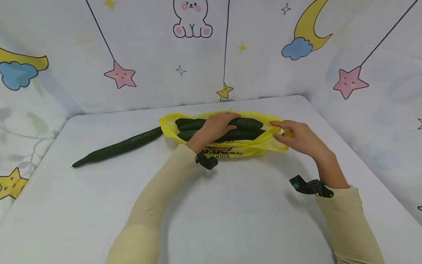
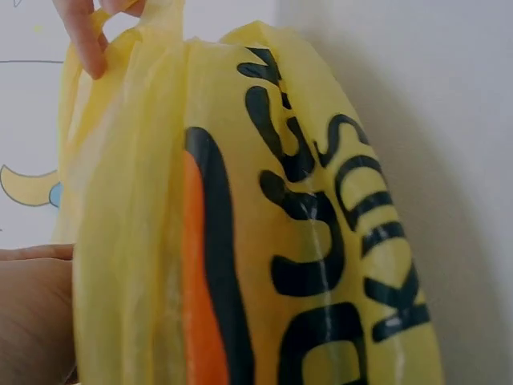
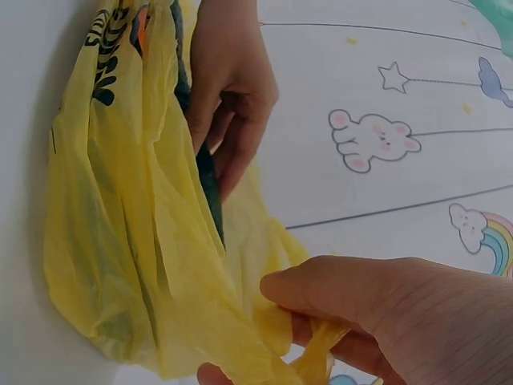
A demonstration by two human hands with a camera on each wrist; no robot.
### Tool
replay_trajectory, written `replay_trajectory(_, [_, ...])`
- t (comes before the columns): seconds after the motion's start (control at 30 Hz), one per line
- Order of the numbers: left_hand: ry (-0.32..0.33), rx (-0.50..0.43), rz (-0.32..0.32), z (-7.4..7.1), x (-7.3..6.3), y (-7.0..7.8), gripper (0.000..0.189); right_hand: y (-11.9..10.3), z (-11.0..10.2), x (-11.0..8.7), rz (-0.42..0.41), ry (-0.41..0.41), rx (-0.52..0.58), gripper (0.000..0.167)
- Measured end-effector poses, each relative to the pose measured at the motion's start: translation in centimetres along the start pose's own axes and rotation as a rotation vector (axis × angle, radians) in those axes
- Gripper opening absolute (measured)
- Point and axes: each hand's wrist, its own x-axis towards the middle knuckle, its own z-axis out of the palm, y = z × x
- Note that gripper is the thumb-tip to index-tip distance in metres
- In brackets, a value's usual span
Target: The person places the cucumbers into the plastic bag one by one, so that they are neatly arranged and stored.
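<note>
A yellow plastic bag (image 1: 250,150) with dark lettering lies with its mouth spread, several dark green cucumbers (image 1: 242,135) inside. My left hand (image 1: 214,126) reaches into the mouth and grips the rear cucumber (image 1: 252,123), thumb on the near side and fingers over the top. At the bag's right end, my right hand (image 1: 298,137) pinches the plastic near a handle loop; the right wrist view shows this thumb (image 3: 321,285) against the bunched film. In the left wrist view the bag's printed side (image 2: 240,241) hides most of the left hand (image 2: 36,313).
A long single cucumber (image 1: 122,147) lies on the white table (image 1: 230,212) to the left, its far tip against the bag. Behind and beside the table hangs a white cloth (image 1: 148,44) printed with stars, moons and a bear. Each wrist bears a black camera mount (image 1: 310,186).
</note>
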Motion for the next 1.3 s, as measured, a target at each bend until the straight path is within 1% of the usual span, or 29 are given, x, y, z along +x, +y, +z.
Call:
replay_trajectory(0.1, [-0.03, 0.015, -0.034, 0.0, 0.2, 0.1, 0.048, 0.0, 0.0, 0.0, 0.008, -0.006, 0.01, 0.047])
replay_trajectory(0.23, [-0.047, 0.04, -0.073, 0.0, 0.3, 0.0, 0.046, 0.2, 0.0, 0.0, -0.012, 0.0, 0.006, 0.047])
replay_trajectory(0.5, [-0.039, 0.045, -0.112, 0.2, -0.4, -0.7, 0.043, -0.1, 0.0, 0.0, -0.017, 0.0, 0.003, 0.047])
replay_trajectory(0.7, [-0.001, 0.06, -0.102, 0.1, -0.9, -1.0, 0.041, -0.2, -0.1, 0.0, -0.014, -0.004, -0.002, 0.048])
replay_trajectory(0.8, [-0.005, 0.063, -0.098, 0.0, -1.1, -1.0, 0.041, -0.1, -0.1, 0.0, -0.016, -0.004, -0.011, 0.048])
replay_trajectory(1.0, [-0.016, 0.061, -0.11, -0.3, -2.0, -1.4, 0.041, -0.1, -0.2, 0.1, -0.023, -0.007, -0.033, 0.048])
replay_trajectory(1.3, [0.0, 0.065, -0.109, -0.8, -3.5, -2.0, 0.043, -0.2, -0.1, 0.2, 0.003, -0.014, -0.035, 0.05])
